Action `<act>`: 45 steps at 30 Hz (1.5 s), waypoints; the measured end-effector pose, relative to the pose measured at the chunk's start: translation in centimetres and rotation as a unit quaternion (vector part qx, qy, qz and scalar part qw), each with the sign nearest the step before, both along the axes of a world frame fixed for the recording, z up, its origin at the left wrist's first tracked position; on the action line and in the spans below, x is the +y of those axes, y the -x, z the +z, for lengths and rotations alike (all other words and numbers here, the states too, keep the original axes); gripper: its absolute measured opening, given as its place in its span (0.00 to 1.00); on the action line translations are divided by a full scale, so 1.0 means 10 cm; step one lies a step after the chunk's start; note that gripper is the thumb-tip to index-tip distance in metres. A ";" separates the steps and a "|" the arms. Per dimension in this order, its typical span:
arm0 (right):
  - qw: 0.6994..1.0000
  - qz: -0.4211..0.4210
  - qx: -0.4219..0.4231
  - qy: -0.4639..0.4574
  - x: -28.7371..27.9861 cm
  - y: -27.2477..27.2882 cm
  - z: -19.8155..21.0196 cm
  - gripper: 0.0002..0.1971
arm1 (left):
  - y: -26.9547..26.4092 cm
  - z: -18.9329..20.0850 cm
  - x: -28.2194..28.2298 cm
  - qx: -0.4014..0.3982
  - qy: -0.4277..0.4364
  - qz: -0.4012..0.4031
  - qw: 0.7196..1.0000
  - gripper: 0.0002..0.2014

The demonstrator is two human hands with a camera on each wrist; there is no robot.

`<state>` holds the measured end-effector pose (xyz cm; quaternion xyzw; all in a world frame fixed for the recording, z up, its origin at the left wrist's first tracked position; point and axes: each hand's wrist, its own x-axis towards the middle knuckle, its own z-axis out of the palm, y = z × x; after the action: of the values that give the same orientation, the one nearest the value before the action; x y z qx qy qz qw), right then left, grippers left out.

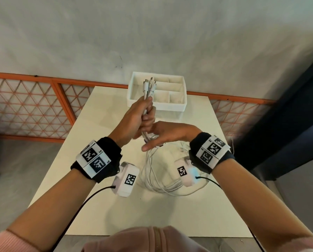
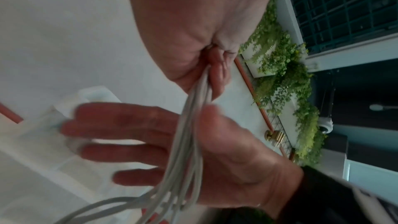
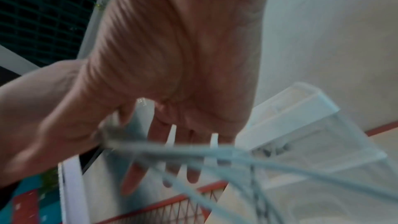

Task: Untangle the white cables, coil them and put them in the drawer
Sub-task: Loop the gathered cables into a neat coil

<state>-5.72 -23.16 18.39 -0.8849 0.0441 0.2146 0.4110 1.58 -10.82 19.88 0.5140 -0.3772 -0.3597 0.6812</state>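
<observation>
Pink sleeves (image 1: 12, 239) frame the bottom edge of the head view. Thin white cables (image 1: 148, 91) are gripped upright in the curled left hand (image 1: 134, 120), plug ends over the white divided plastic drawer (image 1: 177, 106). Below, the right hand (image 1: 166, 133), fingers straight and spread, is laid against the strands trailing onto the cream table (image 1: 170, 215).

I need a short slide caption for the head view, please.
Left hand grips the white cables upright; open right hand touches them below, before the drawer.
</observation>
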 end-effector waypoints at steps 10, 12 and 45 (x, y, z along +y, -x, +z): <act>0.969 -0.153 -0.193 -0.024 -0.07 0.14 -0.12 0.24 | -0.37 -0.26 0.17 0.092 0.025 0.230 0.969 0.18; 0.967 -0.138 -0.212 -0.007 -0.03 0.16 -0.02 0.31 | -0.39 -0.37 0.21 0.115 -0.036 0.236 0.964 0.19; 0.918 -0.296 -0.119 -0.233 -0.25 0.09 0.15 0.26 | -0.14 -0.19 0.18 -0.088 -0.065 -0.029 0.994 0.18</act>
<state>-6.65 -25.64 19.85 -0.7294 0.2039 -0.0199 0.6527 3.01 -9.04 18.02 0.5756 -0.4265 -0.3562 0.5999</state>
